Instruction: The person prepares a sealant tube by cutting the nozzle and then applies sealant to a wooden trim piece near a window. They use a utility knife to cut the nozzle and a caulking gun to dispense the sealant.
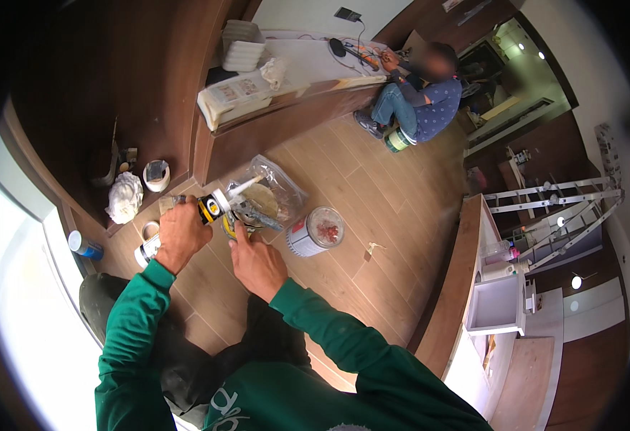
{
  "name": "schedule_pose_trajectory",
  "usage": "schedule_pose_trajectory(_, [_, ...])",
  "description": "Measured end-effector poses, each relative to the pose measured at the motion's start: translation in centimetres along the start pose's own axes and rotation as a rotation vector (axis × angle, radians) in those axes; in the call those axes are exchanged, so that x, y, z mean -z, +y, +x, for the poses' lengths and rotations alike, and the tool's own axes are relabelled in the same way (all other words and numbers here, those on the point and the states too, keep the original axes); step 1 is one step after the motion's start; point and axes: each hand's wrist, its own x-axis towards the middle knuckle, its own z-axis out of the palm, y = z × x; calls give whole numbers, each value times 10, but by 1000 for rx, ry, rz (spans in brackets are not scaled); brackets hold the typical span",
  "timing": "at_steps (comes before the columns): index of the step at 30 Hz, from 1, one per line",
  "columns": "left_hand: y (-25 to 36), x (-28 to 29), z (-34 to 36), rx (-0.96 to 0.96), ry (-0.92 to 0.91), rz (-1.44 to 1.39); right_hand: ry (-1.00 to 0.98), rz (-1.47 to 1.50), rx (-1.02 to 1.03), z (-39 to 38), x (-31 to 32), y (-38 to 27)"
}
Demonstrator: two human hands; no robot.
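Note:
My left hand [183,233] is wrapped round a white bottle [213,207] with a black and yellow label. Its long white nozzle points away to the right, over a clear plastic bag [286,188]. My right hand [259,264] is closed just below the nozzle, index finger raised. From its fingers a grey, smeared flat blade [259,216], like a putty knife, seems to reach to the right; its handle is hidden. Below lies a partly covered tin with some yellow on it. Inside the bag is a round beige lump. A large tin [316,233] with reddish bits on top stands to the right.
A white crumpled cloth [124,197], a white tub [156,175] and a blue spray can [85,246] are at left. A co-worker [422,100] sits on a tin by a low counter [286,108]. Right are a ladder [552,197] and a white drawer-like box [496,305].

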Motion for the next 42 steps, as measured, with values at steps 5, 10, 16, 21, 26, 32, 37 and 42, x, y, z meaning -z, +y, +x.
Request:
schedule_pose_trajectory(5, [-2,-14,-11,-80,75,51,-55,69,-5,0,-8,7])
schedule_pose_trajectory(10, [-12,-26,-9,-166,112,23,-144,168,-36,4,-5,10])
schedule_pose_trajectory(16, [-12,-4,1,-163,-200,-103,-157,130,-55,-2,1,16])
schedule_pose_trajectory(21, [-14,-31,0,-175,-40,-46,-151,94,-72,11,-2,17])
schedule_pose_trajectory(26, [-47,-56,27,-7,179,213,-173,57,65,13,-2,28])
schedule_pose_trajectory(32, [-43,-10,29,177,-203,-478,41,195,65,-23,13,69])
schedule_pose_trajectory(37, [-26,25,16,215,-305,-768,-203,748,-188,-30,38,43])
schedule_pose_trajectory(42, [-11,40,11,145,-326,-803,-199,830,-100,-23,50,24])
